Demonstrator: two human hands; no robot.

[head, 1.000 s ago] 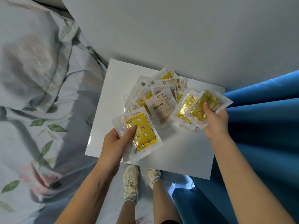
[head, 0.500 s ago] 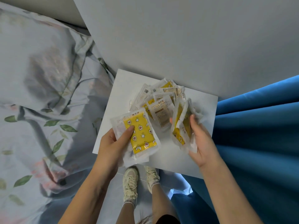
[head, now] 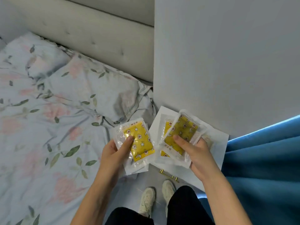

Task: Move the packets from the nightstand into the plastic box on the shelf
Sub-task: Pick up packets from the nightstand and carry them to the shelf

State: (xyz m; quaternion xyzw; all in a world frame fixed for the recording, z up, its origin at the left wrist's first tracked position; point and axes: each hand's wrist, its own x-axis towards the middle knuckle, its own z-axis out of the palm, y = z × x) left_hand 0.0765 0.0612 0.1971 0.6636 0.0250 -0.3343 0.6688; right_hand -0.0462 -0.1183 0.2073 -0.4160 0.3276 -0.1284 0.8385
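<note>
Grey wall (head: 227, 54) fills the upper right of the view, and a padded headboard (head: 97, 34) is seen at the upper left. Below the headboard a bed (head: 40, 135) is covered with a flowered sheet, and a pillow (head: 90, 88) in the same cloth lies near the wall. At the right edge a blue curtain (head: 266, 168) hangs in folds.

Between the bed and the curtain the white nightstand (head: 217, 135) is partly seen, with a gold handle (head: 168, 174) on its front. Most of its top is hidden by what is held above it.

A packet (head: 139, 142) with a yellow star pattern in clear wrap is held by the left hand (head: 113, 153); the thumb is pressed on its face and the fingers are curled behind it. More wrap is seen under it, but how many packets are there cannot be told. Two overlapping yellow packets (head: 180, 135) are gripped by the right hand (head: 196, 153), thumb on top, fingers behind. Both bundles are held in the air, just beside each other but apart, over the near edge of the nightstand.

Light shoes (head: 147, 202) and dark trousers (head: 183, 207) of the person are seen on the floor below.
</note>
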